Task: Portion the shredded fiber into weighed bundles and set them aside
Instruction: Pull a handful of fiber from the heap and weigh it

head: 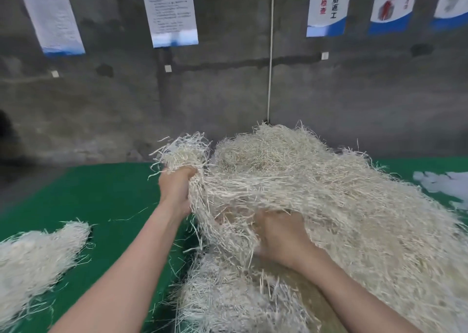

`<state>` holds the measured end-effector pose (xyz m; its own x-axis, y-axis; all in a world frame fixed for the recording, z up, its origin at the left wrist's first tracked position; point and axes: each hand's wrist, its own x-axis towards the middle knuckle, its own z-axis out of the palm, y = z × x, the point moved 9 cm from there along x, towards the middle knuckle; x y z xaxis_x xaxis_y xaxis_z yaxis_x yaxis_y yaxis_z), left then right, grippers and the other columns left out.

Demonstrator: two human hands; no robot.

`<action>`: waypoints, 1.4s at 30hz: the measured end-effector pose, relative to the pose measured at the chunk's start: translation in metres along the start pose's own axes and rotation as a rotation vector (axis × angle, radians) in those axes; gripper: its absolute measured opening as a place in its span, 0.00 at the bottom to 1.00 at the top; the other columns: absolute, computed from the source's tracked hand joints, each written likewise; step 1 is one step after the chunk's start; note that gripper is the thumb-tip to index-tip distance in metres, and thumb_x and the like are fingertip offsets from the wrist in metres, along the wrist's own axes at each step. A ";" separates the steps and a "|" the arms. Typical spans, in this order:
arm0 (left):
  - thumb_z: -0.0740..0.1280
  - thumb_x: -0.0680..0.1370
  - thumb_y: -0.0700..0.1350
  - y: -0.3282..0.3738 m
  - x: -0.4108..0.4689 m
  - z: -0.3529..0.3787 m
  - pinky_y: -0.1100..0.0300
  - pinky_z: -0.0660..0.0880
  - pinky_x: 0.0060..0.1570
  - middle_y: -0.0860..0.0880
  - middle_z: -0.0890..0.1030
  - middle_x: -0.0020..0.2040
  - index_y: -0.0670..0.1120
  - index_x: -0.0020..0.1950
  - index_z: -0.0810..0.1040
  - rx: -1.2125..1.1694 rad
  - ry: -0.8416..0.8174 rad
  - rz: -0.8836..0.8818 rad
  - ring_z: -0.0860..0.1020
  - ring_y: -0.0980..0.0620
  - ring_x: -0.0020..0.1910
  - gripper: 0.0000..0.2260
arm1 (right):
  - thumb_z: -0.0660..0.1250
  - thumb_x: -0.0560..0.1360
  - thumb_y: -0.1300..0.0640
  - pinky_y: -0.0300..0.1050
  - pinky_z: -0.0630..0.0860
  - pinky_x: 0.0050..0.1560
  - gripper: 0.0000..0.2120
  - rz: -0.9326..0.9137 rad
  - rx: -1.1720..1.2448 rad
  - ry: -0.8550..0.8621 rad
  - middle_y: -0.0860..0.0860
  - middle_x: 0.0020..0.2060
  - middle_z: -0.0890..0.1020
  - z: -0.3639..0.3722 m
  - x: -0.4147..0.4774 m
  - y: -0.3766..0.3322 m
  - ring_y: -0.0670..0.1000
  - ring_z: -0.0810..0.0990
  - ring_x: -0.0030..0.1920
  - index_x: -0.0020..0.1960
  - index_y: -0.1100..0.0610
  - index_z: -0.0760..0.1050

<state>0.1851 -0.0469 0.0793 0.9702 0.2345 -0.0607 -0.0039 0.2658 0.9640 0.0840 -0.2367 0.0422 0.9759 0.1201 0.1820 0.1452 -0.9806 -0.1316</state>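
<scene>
A big heap of pale shredded fiber (316, 180) covers the right half of the green table (101, 193). My left hand (176, 188) grips a tuft of fiber (184, 152) at the heap's left edge and holds it raised. My right hand (281, 236) is dug into the near side of the heap, fingers curled into the strands and partly hidden by them. A smaller, separate bundle of fiber (35, 259) lies on the table at the lower left.
A grey concrete wall (228, 92) with hanging paper notices (172, 11) stands behind the table. A white cord (270, 54) runs down it. Something white and crumpled (445, 185) lies at the table's far right. A few loose strands lie on the green surface.
</scene>
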 end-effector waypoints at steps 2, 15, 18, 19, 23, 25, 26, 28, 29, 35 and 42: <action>0.67 0.73 0.34 -0.005 -0.002 0.000 0.42 0.60 0.70 0.43 0.68 0.70 0.38 0.72 0.65 0.023 -0.033 -0.006 0.67 0.44 0.68 0.27 | 0.60 0.68 0.41 0.49 0.70 0.58 0.11 -0.063 0.099 0.285 0.43 0.37 0.74 -0.048 -0.003 -0.017 0.46 0.74 0.41 0.42 0.47 0.70; 0.58 0.72 0.33 0.037 -0.012 -0.012 0.40 0.75 0.50 0.39 0.73 0.61 0.41 0.44 0.74 -0.298 -0.122 -0.102 0.74 0.38 0.56 0.07 | 0.76 0.66 0.53 0.39 0.73 0.48 0.38 0.369 0.193 0.223 0.43 0.47 0.76 0.044 0.038 0.054 0.47 0.77 0.49 0.70 0.51 0.61; 0.58 0.72 0.31 0.050 -0.010 -0.029 0.48 0.78 0.40 0.42 0.75 0.56 0.41 0.45 0.75 -0.206 -0.067 -0.021 0.76 0.42 0.49 0.09 | 0.71 0.68 0.39 0.48 0.73 0.57 0.43 0.377 0.022 -0.026 0.49 0.53 0.79 0.061 0.026 0.070 0.52 0.78 0.54 0.73 0.53 0.54; 0.58 0.73 0.30 0.051 -0.012 -0.029 0.52 0.79 0.35 0.44 0.75 0.54 0.41 0.47 0.76 -0.157 -0.064 0.005 0.76 0.44 0.47 0.10 | 0.71 0.68 0.39 0.49 0.73 0.59 0.45 0.355 0.026 -0.107 0.49 0.52 0.79 0.062 0.024 0.064 0.53 0.77 0.55 0.74 0.54 0.51; 0.59 0.73 0.31 0.039 -0.019 -0.016 0.37 0.65 0.64 0.44 0.68 0.69 0.38 0.53 0.77 -0.022 -0.090 0.002 0.64 0.41 0.69 0.12 | 0.75 0.64 0.41 0.38 0.73 0.40 0.38 0.198 0.087 -0.231 0.45 0.46 0.78 0.004 0.024 0.024 0.46 0.75 0.43 0.68 0.51 0.65; 0.60 0.73 0.32 0.038 -0.020 -0.013 0.36 0.54 0.68 0.45 0.64 0.73 0.40 0.51 0.78 0.004 -0.078 0.004 0.58 0.41 0.73 0.12 | 0.70 0.63 0.34 0.34 0.69 0.35 0.29 0.123 0.056 0.085 0.45 0.48 0.79 -0.055 0.029 0.004 0.44 0.74 0.40 0.58 0.50 0.72; 0.61 0.72 0.32 0.038 -0.021 -0.012 0.36 0.54 0.69 0.45 0.65 0.73 0.42 0.48 0.79 -0.002 -0.075 0.002 0.58 0.41 0.73 0.11 | 0.64 0.60 0.27 0.38 0.74 0.42 0.36 0.094 0.057 0.251 0.47 0.53 0.78 -0.072 0.031 -0.005 0.46 0.76 0.46 0.59 0.50 0.71; 0.62 0.71 0.33 0.037 -0.021 -0.008 0.39 0.56 0.70 0.45 0.65 0.72 0.44 0.42 0.79 -0.040 -0.081 -0.012 0.58 0.42 0.73 0.09 | 0.56 0.51 0.20 0.58 0.59 0.71 0.58 0.032 0.185 0.288 0.50 0.72 0.59 -0.064 0.035 -0.034 0.54 0.60 0.72 0.75 0.48 0.52; 0.62 0.69 0.33 0.037 -0.023 -0.006 0.40 0.57 0.70 0.45 0.64 0.72 0.44 0.42 0.78 -0.054 -0.084 -0.027 0.59 0.42 0.73 0.09 | 0.58 0.51 0.21 0.59 0.41 0.73 0.63 -0.008 0.252 0.154 0.48 0.75 0.44 -0.033 0.040 -0.052 0.53 0.44 0.76 0.76 0.46 0.37; 0.68 0.66 0.37 0.039 -0.022 0.002 0.49 0.74 0.56 0.49 0.78 0.58 0.47 0.50 0.77 0.193 -0.315 0.087 0.77 0.54 0.51 0.15 | 0.68 0.73 0.61 0.53 0.67 0.68 0.19 0.233 0.557 0.073 0.54 0.55 0.79 0.059 0.053 -0.018 0.54 0.77 0.59 0.64 0.59 0.72; 0.67 0.75 0.47 -0.047 -0.055 0.048 0.63 0.76 0.47 0.50 0.78 0.53 0.45 0.40 0.72 1.662 -0.631 0.502 0.78 0.52 0.45 0.08 | 0.64 0.68 0.76 0.35 0.75 0.29 0.24 0.107 0.707 0.469 0.40 0.47 0.76 -0.034 0.061 -0.005 0.39 0.73 0.25 0.57 0.54 0.77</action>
<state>0.1437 -0.1173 0.0500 0.8903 -0.4553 -0.0057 -0.4518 -0.8849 0.1129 0.1375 -0.2296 0.0870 0.8444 -0.1974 0.4981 0.2757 -0.6371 -0.7198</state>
